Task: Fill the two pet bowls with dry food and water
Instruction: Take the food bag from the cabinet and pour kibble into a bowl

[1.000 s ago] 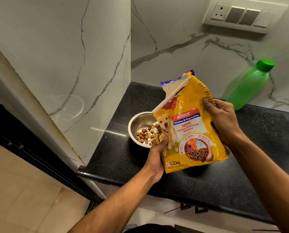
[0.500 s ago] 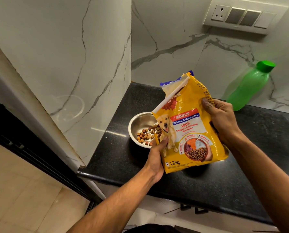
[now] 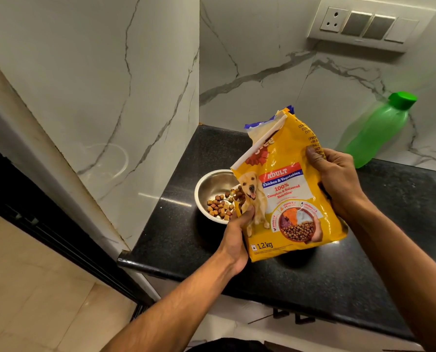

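Note:
A yellow dog food bag [image 3: 288, 189] hangs tilted over the black countertop [image 3: 402, 212], its torn top up and its lower left corner over a steel bowl [image 3: 209, 184]. Brown kibble [image 3: 220, 208] lies in the bowl and spills from the bag's left edge. My left hand [image 3: 237, 235] grips the bag's lower left edge. My right hand [image 3: 338, 181] grips its right side. A green water bottle [image 3: 374, 130] with a green cap leans against the back wall at the right. Only one bowl is in view; the bag hides the counter behind it.
Marble walls close off the counter's left side and back. A switch panel [image 3: 369, 24] sits high on the back wall. The counter's front edge [image 3: 161, 269] drops to a tiled floor [image 3: 34, 288] at the lower left.
More kibble has fallen from the bag into the bowl. Both hands and the bag have barely shifted.

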